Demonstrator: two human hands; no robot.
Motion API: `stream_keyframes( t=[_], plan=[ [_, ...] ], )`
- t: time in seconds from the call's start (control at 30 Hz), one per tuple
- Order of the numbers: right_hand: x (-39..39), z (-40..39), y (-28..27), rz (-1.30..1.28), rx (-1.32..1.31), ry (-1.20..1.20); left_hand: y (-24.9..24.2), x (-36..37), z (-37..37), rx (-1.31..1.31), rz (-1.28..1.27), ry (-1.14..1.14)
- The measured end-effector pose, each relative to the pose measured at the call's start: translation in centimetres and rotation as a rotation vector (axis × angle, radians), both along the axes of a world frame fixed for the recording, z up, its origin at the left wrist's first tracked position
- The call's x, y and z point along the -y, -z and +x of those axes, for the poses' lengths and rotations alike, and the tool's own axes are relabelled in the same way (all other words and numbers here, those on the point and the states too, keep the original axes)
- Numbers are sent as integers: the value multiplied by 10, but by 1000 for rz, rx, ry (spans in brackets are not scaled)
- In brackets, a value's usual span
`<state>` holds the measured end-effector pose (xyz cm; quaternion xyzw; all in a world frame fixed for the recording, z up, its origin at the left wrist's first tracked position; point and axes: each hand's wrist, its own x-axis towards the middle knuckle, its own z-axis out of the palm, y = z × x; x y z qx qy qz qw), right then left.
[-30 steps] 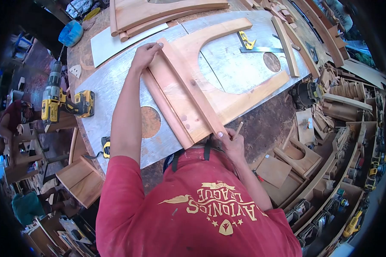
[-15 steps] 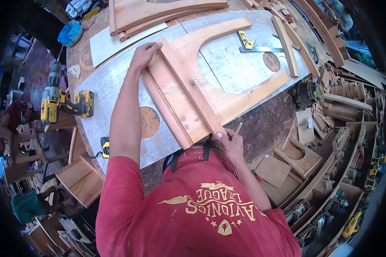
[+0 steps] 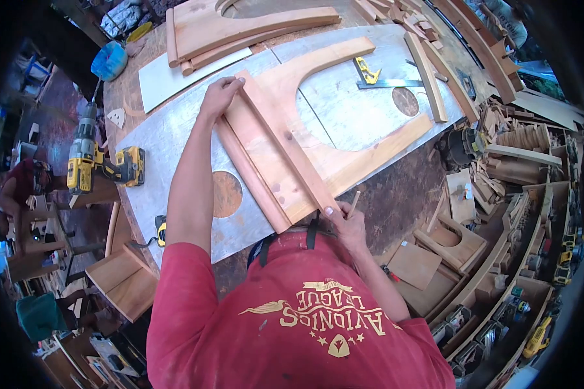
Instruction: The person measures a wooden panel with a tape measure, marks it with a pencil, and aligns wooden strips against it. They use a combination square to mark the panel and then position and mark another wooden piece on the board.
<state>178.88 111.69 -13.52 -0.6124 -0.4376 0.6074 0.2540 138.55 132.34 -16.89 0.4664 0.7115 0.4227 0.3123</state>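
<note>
A straight wooden strip (image 3: 284, 137) lies across a U-shaped wooden panel (image 3: 366, 150), which has a rounded rail (image 3: 250, 172) along its left edge. My left hand (image 3: 222, 96) is closed around the strip's far end. At the near end, my right hand (image 3: 349, 228) has its thumb pressed on the strip, its other fingers partly hidden below. A pencil (image 3: 355, 202) sticks up from between the fingers of my right hand. The panel rests on a grey-white board (image 3: 188, 152) with round cut-outs.
A yellow combination square (image 3: 368, 71) lies beyond the panel's opening, near loose wooden bars (image 3: 427, 76). A cordless drill (image 3: 84, 152) and a tape measure (image 3: 160, 230) sit at the left edge. Another curved panel (image 3: 253, 24) lies at the back. Wood offcuts and tool shelves (image 3: 532, 259) fill the right.
The view has shifted slightly, so the bench appears a little lower at the left. Both hands keep their places on the strip, and the pencil stays in my right hand.
</note>
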Motion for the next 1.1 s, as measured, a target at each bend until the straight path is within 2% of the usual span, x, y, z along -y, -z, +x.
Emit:
stream_keyframes(
  t=[0.07,0.1,0.2,0.23,0.3,0.33,0.53,0.7,0.8,0.9,1.1],
  plan=[
    [3,2,6,27,1,-4,20,-7,-2,-58,74,-72],
    [1,2,6,42,1,-9,-1,7,11,-262,47,-114],
    [-1,-1,-6,18,16,-21,-38,43,54,-631,281,-47],
    [-2,-1,-5,27,7,-20,-54,61,75,-607,191,85],
    [-3,0,-1,40,-12,-32,-73,97,119,-719,160,232],
    [-2,1,2,25,-12,-32,-77,112,136,-854,213,255],
    [-5,8,23,36,-91,-31,-100,128,155,-825,-102,420],
    [-5,10,26,8,-97,-23,-101,127,157,-854,-122,423],
    [-4,14,11,89,-69,-22,-107,123,158,-867,-165,453],
    [-6,25,5,38,-24,-21,-108,122,158,-835,-194,463],
    [-8,19,23,-83,-195,-72,-97,124,157,-800,-174,410]
  ],
)
